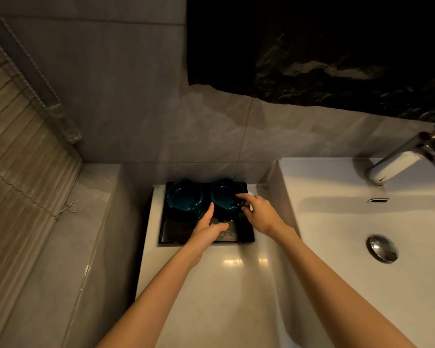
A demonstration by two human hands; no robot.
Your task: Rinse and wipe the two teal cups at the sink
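Two teal cups stand side by side at the back of a black tray on the white counter left of the sink. The left cup is untouched. My right hand is at the right side of the right cup, its index finger lying over the rim and thumb curled at the cup's right wall. My left hand hovers over the tray just in front of the cups, fingers straight, index pointing up between the two cups. It holds nothing.
The white sink basin with a chrome drain plug lies to the right, and a chrome faucet stands at its back. The counter stretches toward me. A tiled ledge and slatted blind are at the left.
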